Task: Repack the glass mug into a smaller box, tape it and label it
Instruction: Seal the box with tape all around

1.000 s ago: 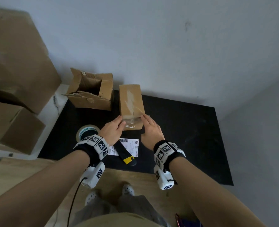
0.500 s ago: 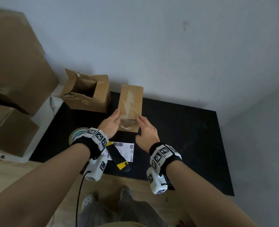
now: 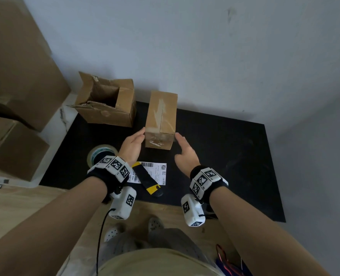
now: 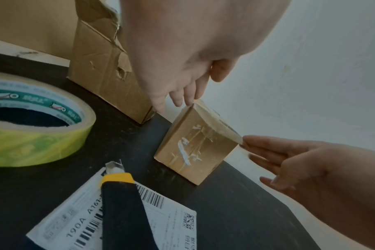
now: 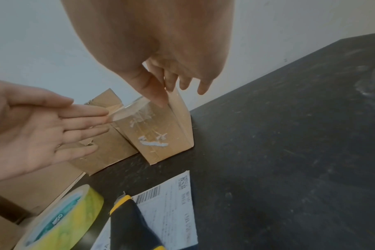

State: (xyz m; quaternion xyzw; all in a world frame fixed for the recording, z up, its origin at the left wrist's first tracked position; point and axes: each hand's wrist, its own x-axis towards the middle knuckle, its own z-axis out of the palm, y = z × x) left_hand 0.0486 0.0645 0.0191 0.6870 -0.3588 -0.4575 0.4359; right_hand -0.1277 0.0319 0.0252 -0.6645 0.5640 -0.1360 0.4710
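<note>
A small closed cardboard box (image 3: pixel 161 120) (image 4: pixel 195 148) (image 5: pixel 161 133), taped along its top seam and down its near end, lies on the black mat (image 3: pixel 225 148). My left hand (image 3: pixel 132 145) has straight fingers whose tips touch the box's near left top corner. My right hand (image 3: pixel 185 150) has straight fingers reaching the near right corner. A white shipping label (image 3: pixel 155 173) (image 4: pixel 161 225) lies on the mat near me, with a black and yellow utility knife (image 3: pixel 147 181) (image 4: pixel 122 208) across it. The roll of clear tape (image 3: pixel 102 154) (image 4: pixel 32 121) sits left of the label. The mug is hidden.
A larger torn cardboard box (image 3: pixel 107 106) stands open at the mat's back left, right next to the small one. Big cardboard boxes (image 3: pixel 15 76) are stacked at the far left. A grey wall runs behind the mat, whose right half is bare.
Both hands have slid off the box's near end and apart to its two near corners. The view has shifted slightly; the box stays in place.
</note>
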